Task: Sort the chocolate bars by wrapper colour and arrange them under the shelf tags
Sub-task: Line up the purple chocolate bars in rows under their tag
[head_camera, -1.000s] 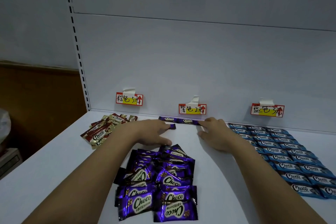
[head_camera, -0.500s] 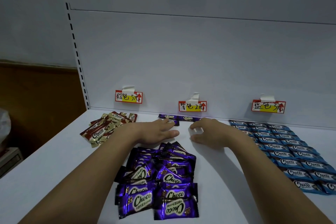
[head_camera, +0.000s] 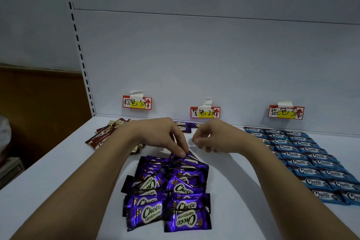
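Chocolate bars in purple wrappers [head_camera: 171,191] heaped loosely mid-shelf, right in front, a couple overlapping and one upside down near the front edge. Left hand [head_camera: 161,136] down at the far end of that heap, fingers [head_camera: 182,151] curled and pinching the top corner of the rearmost purple bar. Right hand [head_camera: 216,138] just beside it, hovering over bare white shelf [head_camera: 39,191], fingers loosely curled, gripping nothing as far as can be seen. Few purple bars already laid out [head_camera: 185,125] against the back panel, directly below the middle tag [head_camera: 205,112], partly hidden behind the hands. Blue-wrapped bars [head_camera: 303,158] lined up in tidy rows on the right under the right tag [head_camera: 286,112]. Brown and gold bars [head_camera: 105,135] in a messy pile on the left, below the left tag [head_camera: 137,102], partly covered by the left forearm. Tags all red-bordered with a yellow patch, handwriting and a red arrow, taped to the panel.
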